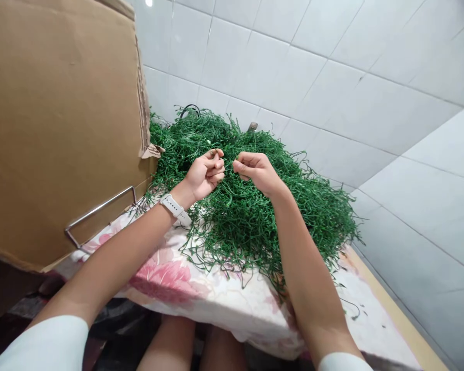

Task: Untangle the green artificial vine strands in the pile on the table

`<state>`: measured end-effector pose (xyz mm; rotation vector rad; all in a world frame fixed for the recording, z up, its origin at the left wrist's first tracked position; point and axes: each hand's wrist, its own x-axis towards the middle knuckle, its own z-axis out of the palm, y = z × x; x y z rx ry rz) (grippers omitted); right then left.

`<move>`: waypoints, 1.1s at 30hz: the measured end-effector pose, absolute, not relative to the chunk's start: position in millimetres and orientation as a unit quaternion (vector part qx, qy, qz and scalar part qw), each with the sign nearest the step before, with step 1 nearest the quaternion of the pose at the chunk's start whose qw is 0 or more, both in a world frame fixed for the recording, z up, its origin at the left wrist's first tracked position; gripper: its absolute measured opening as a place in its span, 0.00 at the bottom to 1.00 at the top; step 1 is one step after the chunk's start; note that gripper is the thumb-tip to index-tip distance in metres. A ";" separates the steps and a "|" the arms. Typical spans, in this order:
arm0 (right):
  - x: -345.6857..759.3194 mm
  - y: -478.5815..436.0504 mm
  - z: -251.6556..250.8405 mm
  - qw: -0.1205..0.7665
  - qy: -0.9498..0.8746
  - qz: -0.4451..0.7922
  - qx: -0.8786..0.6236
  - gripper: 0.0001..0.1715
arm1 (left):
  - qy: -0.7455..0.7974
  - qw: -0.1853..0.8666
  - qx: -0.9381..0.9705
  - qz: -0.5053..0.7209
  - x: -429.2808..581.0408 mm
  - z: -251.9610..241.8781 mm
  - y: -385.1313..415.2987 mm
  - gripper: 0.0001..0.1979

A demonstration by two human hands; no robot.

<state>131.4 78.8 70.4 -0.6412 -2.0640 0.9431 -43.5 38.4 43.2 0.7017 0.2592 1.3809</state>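
Note:
A large tangled heap of thin green stems (247,216), some with small bud-like tips, lies in front of me. Above its middle, my left hand (206,174) is turned palm up with its fingers curled in a pinch. A thin pale-green stem seems to stick out at its fingertips. Close by on the right, my right hand (257,170) is closed, thumb against forefinger. What it pinches, if anything, is too small to make out. A narrow gap separates the two hands. A white watch strap (175,208) circles my left wrist.
Under the heap is a table covered by a white cloth with pink flowers (170,275). A large cardboard box (62,118) stands at the left, beside a metal bar handle (100,208). White wall tiles (294,77) rise behind. Loose bits lie at the right.

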 end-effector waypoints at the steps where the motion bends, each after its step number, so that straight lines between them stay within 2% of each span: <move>1: 132.3 79.6 70.3 0.380 -0.814 0.356 -0.257 0.27 | 0.121 0.705 0.315 0.624 -42.8 43.2 38.0 0.16; 5: 133.9 75.2 73.4 0.343 -0.848 0.278 -0.292 0.25 | 0.142 0.697 0.324 0.624 -40.3 44.1 37.4 0.16; 10: 132.0 64.3 78.8 0.218 -0.901 0.203 -0.316 0.27 | 0.169 0.649 0.363 0.647 -43.3 44.7 40.6 0.14; 14: 135.9 66.4 77.8 0.187 -0.904 0.280 -0.263 0.29 | 0.183 0.681 0.437 0.559 -44.5 40.5 40.5 0.11; 17: 142.4 71.6 77.0 0.176 -0.901 0.361 -0.167 0.28 | 0.125 0.721 0.460 0.502 -45.9 37.8 38.8 0.09; 20: 151.3 74.1 80.1 0.202 -0.892 0.393 -0.089 0.24 | 0.089 0.746 0.477 0.457 -49.9 38.9 36.7 0.08; 23: 165.1 76.1 86.9 0.331 -0.848 0.409 -0.065 0.20 | 0.088 0.753 0.458 0.464 -52.4 42.8 34.5 0.10; 25: 177.9 80.4 90.7 0.438 -0.805 0.376 -0.138 0.19 | 0.084 0.747 0.420 0.509 -51.5 45.3 33.7 0.13; 27: 193.2 88.4 91.3 0.493 -0.777 0.288 -0.264 0.20 | 0.086 0.742 0.381 0.544 -49.3 46.9 33.6 0.15; 30: 215.2 102.7 85.1 0.423 -0.781 0.114 -0.444 0.27 | 0.097 0.733 0.317 0.595 -45.6 47.2 35.5 0.17; 33: 226.7 110.6 77.7 0.311 -0.788 0.008 -0.531 0.42 | 0.103 0.716 0.267 0.637 -43.5 45.2 39.4 0.17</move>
